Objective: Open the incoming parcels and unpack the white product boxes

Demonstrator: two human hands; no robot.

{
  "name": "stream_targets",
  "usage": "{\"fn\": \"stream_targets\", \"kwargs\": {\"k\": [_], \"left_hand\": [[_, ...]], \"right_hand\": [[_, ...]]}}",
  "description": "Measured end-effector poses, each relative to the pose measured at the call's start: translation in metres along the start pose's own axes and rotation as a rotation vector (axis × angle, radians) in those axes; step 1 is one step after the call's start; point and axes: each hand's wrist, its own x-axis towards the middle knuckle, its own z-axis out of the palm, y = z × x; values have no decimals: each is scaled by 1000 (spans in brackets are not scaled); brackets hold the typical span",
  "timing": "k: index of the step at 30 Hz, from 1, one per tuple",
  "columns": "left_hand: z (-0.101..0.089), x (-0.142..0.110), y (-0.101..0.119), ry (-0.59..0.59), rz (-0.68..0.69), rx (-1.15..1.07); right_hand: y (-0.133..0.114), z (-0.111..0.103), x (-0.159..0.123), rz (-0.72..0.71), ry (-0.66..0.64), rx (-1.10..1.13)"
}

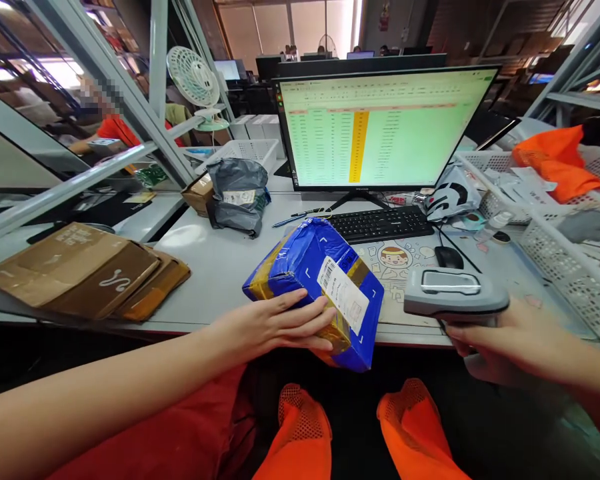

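A tilted, gold-taped blue parcel (312, 270) is left of a grey scanner (454, 297).

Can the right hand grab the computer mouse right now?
Probably not as things stand: the right hand is nearby, but its fingers are wrapped around the barcode scanner. The scanner's head also sits right in front of the computer mouse, seemingly blocking the way.

The left hand (290, 323) and left forearm (145, 380) are bare. The right hand (515, 337) is also bare. A red garment (180, 427) of plain, creased fabric is visible at near left; its type cannot be determined. Two bright orange fabric panels (303, 447) are located at near centre, left and right. Each panel has a rounded, perforated mesh far end and a smooth near section.
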Motion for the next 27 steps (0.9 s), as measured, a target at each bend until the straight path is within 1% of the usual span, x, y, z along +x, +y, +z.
{"fn": "stream_targets", "kwargs": {"k": [2,3,8,12,16,18,21,23,25,27], "left_hand": [[-6,3,3,-30,9,15],[-8,5,4,-40,7,21],[-13,11,5,-92,28,48],[-14,14,2,-116,55,54],[-12,14,5,-93,70,125],[-11,12,7,-50,50,100],[-6,5,13,16,-18,28],[-2,-2,23,33,-67,8],[2,-7,39,45,-137,-12],[6,-11,62,57,-248,-49]], "right_hand": [[-7,4,5,10,-98,43],[-9,5,7,5,-115,67],[-6,4,9,-65,-109,104],[-3,-2,13,-131,-81,49],[3,-7,17,-163,-73,28],[3,-5,21,-163,-77,65],[-4,6,34,-169,-110,156],[-12,18,51,-184,-158,214],[-19,31,75,-219,-234,237],[-24,45,100,-269,-335,223]]}}
